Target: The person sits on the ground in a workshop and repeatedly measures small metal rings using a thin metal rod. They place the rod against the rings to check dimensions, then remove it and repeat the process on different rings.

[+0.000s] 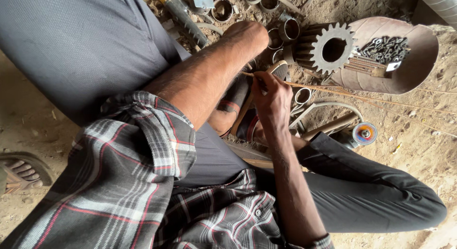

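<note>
My right hand [272, 96] is closed around a thin rusty metal rod [362, 96] that runs off to the right over the sandy ground. The hand sits just above my sandalled feet [234, 102]. My left forearm reaches forward across my lap. My left hand [249, 34] bends down among short metal rings [289, 29], and its fingers are hidden, so I cannot see whether it holds anything. A large toothed steel gear [328, 47] lies just right of the left hand.
A rusty round metal pan [419, 63] holding bolts [384, 49] sits at the upper right. An angle grinder with a coloured disc [365, 133] and a wooden handle [333, 125] lie right of my knees. A loose sandal [23, 170] is at far left. More rings [222, 10] lie beyond.
</note>
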